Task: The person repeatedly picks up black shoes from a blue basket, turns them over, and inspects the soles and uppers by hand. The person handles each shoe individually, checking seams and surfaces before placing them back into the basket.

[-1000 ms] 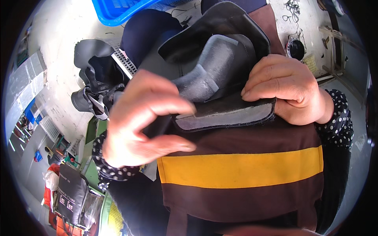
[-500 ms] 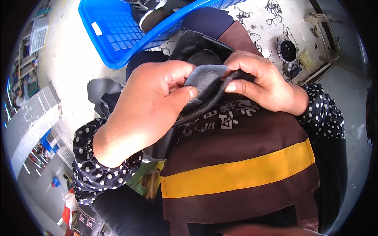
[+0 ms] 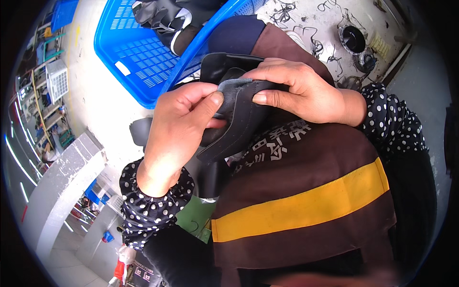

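A curved black leather-like piece with a stitched edge [image 3: 241,117] is held above the upper part of a brown cloth apron with a yellow band [image 3: 301,208]. Its fuzzy grey lining [image 3: 232,93] is pinched by the fingers of the left hand [image 3: 179,118], its edge clamped by those of the right hand [image 3: 306,93]. Beyond, dark pieces [image 3: 167,19] are held in a slatted blue plastic basket [image 3: 189,52].

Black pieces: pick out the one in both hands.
The stitched black piece with the grey patch, pinched by the left hand and right hand; no hand touches the black ones in the blue basket.
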The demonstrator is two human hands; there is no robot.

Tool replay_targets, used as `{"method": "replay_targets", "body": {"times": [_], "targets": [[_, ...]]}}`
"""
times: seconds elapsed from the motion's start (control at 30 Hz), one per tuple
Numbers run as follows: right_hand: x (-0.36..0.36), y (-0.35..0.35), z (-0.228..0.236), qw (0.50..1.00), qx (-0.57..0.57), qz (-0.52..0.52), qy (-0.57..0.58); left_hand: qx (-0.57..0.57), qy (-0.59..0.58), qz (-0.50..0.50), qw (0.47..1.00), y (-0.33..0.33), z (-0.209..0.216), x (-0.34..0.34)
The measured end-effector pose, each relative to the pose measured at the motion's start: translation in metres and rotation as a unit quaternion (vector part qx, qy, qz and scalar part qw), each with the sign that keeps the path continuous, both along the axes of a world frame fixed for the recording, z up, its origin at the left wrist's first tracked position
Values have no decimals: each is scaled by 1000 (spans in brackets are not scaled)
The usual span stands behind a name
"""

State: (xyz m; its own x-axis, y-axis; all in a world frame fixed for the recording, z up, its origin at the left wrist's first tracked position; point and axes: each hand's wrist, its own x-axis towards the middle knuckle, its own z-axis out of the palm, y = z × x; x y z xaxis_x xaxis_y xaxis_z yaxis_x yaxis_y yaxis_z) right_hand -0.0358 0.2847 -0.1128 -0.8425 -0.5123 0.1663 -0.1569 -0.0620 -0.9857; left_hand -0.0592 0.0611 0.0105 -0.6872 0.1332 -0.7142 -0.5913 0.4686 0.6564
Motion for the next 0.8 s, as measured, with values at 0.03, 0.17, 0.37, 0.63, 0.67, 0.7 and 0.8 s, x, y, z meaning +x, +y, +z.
{"method": "replay_targets", "body": {"times": [0.03,0.17,0.37,0.63,0.67,0.7,0.8], "targets": [[0,-1,1,1000,0,-2,-3,-10,-4,9,1000,0,1,0],[1,-5,5,1000,3,-15,3,-25,-2,11,1000,0,1,0],[0,-9,4,999,-5,-37,22,-34,11,0,999,0,1,2],[1,-11,7,999,6,-38,-8,1,-10,17,1000,-3,-2,3],[1,-12,7,999,-1,-48,-7,0,-7,12,1000,-4,-2,3],[1,-13,7,999,-2,-48,-7,4,-5,13,1000,-5,-3,4],[1,-13,7,999,-4,-45,-14,7,-7,14,1000,-7,-4,4]]}}
